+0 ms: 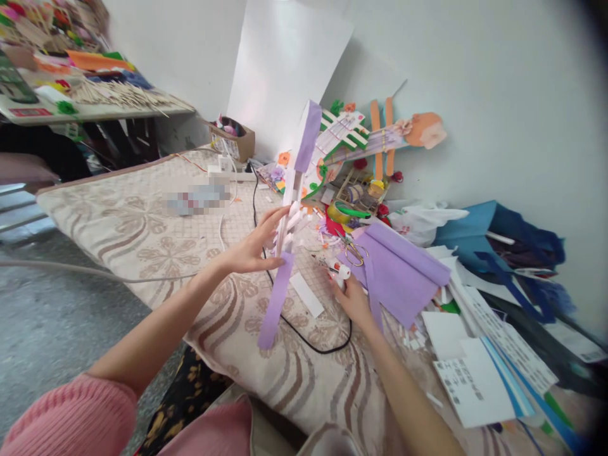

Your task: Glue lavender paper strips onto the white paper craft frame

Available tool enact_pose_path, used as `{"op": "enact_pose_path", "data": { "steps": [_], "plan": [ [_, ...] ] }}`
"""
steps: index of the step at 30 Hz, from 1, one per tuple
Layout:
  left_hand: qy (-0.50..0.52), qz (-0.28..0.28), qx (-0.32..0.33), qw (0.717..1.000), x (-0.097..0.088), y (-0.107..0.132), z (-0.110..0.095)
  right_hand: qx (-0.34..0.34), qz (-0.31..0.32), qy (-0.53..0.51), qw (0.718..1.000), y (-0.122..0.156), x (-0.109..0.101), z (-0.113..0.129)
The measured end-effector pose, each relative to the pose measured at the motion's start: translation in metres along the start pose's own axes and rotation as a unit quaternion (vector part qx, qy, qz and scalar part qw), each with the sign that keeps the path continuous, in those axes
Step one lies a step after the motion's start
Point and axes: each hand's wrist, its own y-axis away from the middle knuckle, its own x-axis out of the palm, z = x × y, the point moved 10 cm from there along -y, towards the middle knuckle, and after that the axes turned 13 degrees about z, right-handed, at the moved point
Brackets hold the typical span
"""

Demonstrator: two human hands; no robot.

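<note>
My left hand (pixel 256 248) grips a long white cardboard craft piece (pixel 287 218) that stands tilted upward. Its upper end is wrapped in purple paper (pixel 308 136), and small white prongs stick out along its middle. A purple strip (pixel 275 310) hangs from its lower end toward the tabletop. Low over the cloth, my right hand (pixel 352 297) is closed around a small white glue gun (pixel 340 271), nozzle toward the upper left. A white card strip (pixel 308 295) lies between the hands. Scissors (pixel 356 253) rest on a purple sheet (pixel 403 278) beyond my right hand.
A black cord (pixel 313 349) loops across the patterned tablecloth (pixel 166 240). Decorated cardboard instruments (pixel 342 142) lean at the wall. A tape roll (pixel 344 212), a blue bag (pixel 475 228) and card pieces (pixel 475 380) crowd the right. A power strip (pixel 230 172) lies near a box (pixel 240 142).
</note>
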Motion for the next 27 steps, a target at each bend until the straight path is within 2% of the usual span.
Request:
{"op": "enact_pose_path", "data": {
  "steps": [5, 9, 11, 14, 15, 16, 18, 21, 24, 27],
  "plan": [
    [0.001, 0.002, 0.003, 1.0, 0.0, 0.0, -0.001, 0.013, 0.002, 0.007, 1.0, 0.016, -0.004, 0.004],
    [0.007, 0.002, 0.003, 1.0, 0.001, -0.001, -0.002, -0.008, -0.001, -0.004, 1.0, 0.026, -0.006, 0.013],
    [0.01, 0.002, 0.003, 1.0, 0.001, -0.001, -0.001, -0.018, -0.061, 0.001, 0.998, 0.035, -0.018, 0.018],
    [0.015, 0.003, -0.003, 1.0, 0.0, 0.0, 0.002, -0.031, -0.223, 0.029, 0.974, 0.06, -0.046, 0.033],
    [0.017, 0.004, -0.006, 1.0, 0.0, 0.0, 0.002, -0.045, -0.238, 0.038, 0.969, 0.065, -0.048, 0.041],
    [0.019, 0.004, -0.007, 1.0, 0.0, 0.0, 0.003, -0.065, -0.225, 0.047, 0.971, 0.066, -0.044, 0.052],
    [0.022, 0.001, -0.007, 1.0, 0.0, 0.0, 0.003, -0.111, -0.113, 0.086, 0.984, 0.056, -0.017, 0.074],
    [0.024, -0.002, -0.004, 1.0, -0.001, 0.0, 0.003, -0.102, 0.001, 0.138, 0.985, 0.044, 0.021, 0.085],
    [0.03, -0.001, -0.004, 1.0, -0.001, 0.001, 0.003, -0.067, 0.04, 0.164, 0.983, 0.035, 0.041, 0.079],
    [0.044, 0.002, -0.008, 0.999, -0.002, 0.003, 0.003, -0.061, 0.053, 0.168, 0.982, 0.032, 0.047, 0.074]
  ]
}}
